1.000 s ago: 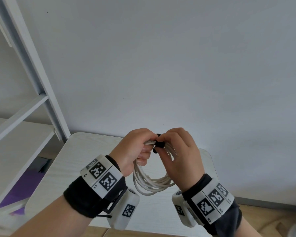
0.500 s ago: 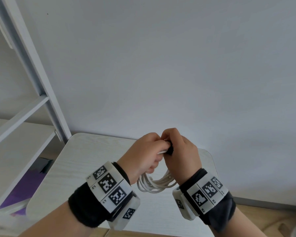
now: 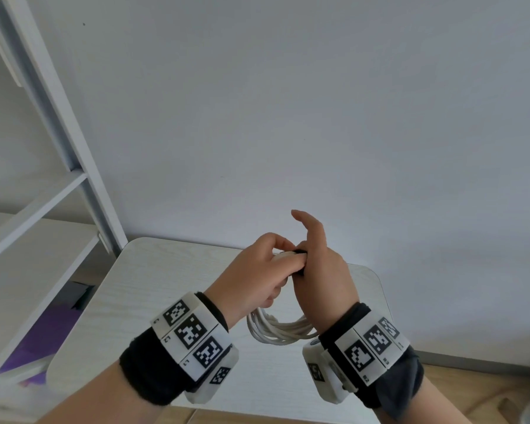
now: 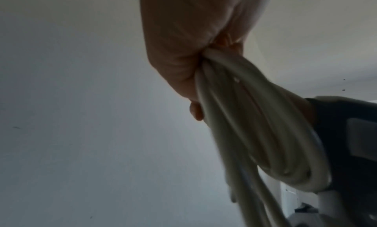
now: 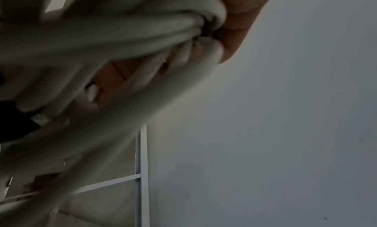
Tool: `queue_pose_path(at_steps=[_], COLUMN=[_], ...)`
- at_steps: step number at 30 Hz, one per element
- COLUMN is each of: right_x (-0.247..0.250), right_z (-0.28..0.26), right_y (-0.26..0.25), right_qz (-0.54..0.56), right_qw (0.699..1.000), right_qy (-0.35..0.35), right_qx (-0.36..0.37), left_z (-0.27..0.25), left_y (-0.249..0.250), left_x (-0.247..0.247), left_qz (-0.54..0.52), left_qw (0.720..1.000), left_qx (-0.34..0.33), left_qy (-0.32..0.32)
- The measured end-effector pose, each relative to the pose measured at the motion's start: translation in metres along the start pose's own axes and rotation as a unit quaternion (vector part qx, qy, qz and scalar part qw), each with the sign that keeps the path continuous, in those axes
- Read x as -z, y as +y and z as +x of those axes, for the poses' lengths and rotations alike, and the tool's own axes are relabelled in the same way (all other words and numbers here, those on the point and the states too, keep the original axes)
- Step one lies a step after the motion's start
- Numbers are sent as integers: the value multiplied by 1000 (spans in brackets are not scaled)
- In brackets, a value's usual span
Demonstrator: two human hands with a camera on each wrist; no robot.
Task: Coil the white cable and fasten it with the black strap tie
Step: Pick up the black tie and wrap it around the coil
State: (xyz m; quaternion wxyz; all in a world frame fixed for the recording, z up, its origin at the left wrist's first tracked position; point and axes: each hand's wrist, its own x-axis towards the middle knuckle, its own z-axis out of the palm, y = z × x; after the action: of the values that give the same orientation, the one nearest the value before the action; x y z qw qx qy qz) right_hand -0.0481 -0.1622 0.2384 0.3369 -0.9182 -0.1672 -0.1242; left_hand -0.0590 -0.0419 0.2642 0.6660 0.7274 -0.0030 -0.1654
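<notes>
The white cable (image 3: 277, 332) hangs as a coil of several loops between my two hands, above the white table (image 3: 153, 286). My left hand (image 3: 270, 264) grips the top of the coil, fingers curled round the bundle; the left wrist view shows the cable (image 4: 244, 117) running out of that fist (image 4: 183, 37). The black strap tie (image 3: 300, 253) shows as a small dark band on the bundle between the hands. My right hand (image 3: 311, 264) pinches it there, index finger raised. In the right wrist view the cable (image 5: 122, 37) fills the frame beside a dark bit of strap (image 5: 210, 27).
A white shelf frame (image 3: 83, 179) stands at the left against the plain wall, with a purple item (image 3: 43, 338) low on its shelf. Wooden floor shows beyond the table's right edge.
Both hands moved slightly right and closer together over the top of the coil. The right index finger, curled before, now points up. The strap is more hidden between the hands.
</notes>
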Motion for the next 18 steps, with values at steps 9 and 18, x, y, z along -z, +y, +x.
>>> queue_pose_path(at_steps=[9, 18], right_x=[0, -5], right_z=[-3, -4], right_y=[1, 6], right_qz=[78, 63], right_qw=[994, 993], right_qy=[83, 92], right_qx=[9, 31], left_z=[2, 6], left_y=[-10, -22], left_x=[5, 3], left_qz=[76, 32], left_qw=[996, 997], left_qx=[-39, -68], left_qy=[-20, -11])
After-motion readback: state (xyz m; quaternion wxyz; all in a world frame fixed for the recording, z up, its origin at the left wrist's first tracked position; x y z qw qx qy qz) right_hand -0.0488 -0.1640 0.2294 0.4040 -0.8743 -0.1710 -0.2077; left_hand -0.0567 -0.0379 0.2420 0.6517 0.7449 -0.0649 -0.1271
